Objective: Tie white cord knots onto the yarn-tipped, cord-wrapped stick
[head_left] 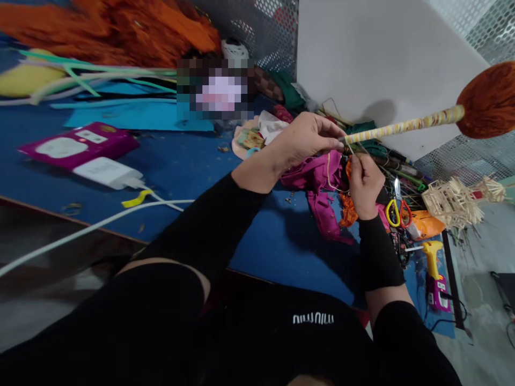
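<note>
My left hand [308,138] pinches the near end of a long stick wrapped in yellow patterned tape [406,126], which points up to the right and ends in a round rust-orange pompom [488,102]. My right hand [364,182] is curled just below that end, its fingers closed on a thin yellowish strand [351,150] that runs up to the stick. Both forearms wear black sleeves. Under the hands lie crumpled magenta fabric [317,185] and orange scraps [348,212] on the blue table [193,161].
Yellow-handled scissors [396,212], a yellow glue gun [432,257] and a small stick-built model [454,201] lie at the right. A magenta packet [80,143], a white charger [108,172] with cable and orange fabric [120,27] sit left. A white wall panel [382,53] stands behind.
</note>
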Demonstrator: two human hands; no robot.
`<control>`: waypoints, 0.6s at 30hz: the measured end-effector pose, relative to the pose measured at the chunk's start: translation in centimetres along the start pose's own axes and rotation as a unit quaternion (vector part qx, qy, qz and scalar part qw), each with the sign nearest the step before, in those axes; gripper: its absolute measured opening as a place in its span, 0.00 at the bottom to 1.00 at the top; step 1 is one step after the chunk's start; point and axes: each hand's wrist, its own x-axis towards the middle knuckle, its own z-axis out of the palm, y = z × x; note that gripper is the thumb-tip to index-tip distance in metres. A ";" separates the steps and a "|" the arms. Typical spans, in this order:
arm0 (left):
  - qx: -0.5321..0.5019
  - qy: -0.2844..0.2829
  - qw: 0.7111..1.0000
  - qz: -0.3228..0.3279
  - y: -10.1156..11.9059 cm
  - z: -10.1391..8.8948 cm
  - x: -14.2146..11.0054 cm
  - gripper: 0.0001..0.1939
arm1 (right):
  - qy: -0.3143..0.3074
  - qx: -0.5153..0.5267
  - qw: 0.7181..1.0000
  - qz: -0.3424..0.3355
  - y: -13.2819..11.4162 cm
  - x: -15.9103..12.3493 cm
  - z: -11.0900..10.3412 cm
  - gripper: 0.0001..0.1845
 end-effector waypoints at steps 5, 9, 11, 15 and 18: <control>0.010 0.074 0.997 -0.012 0.5 1.3 -0.1 0.10 | -0.013 -0.022 1.000 -0.015 -0.4 -0.3 -0.1 0.20; 0.082 0.073 0.994 -0.002 0.2 2.0 -0.2 0.11 | -0.044 -0.070 0.995 -0.057 -0.2 -0.4 -0.3 0.22; 0.109 0.070 0.992 0.002 0.0 2.1 -0.3 0.11 | -0.051 -0.105 0.991 -0.070 0.1 -0.2 -0.6 0.23; 0.192 0.071 0.979 0.017 -0.1 2.7 -0.7 0.10 | -0.041 -0.168 0.982 -0.081 0.6 0.4 -1.6 0.22; 0.259 0.053 0.964 0.028 0.5 3.3 -1.2 0.10 | -0.025 -0.214 0.973 -0.084 1.0 0.9 -2.3 0.21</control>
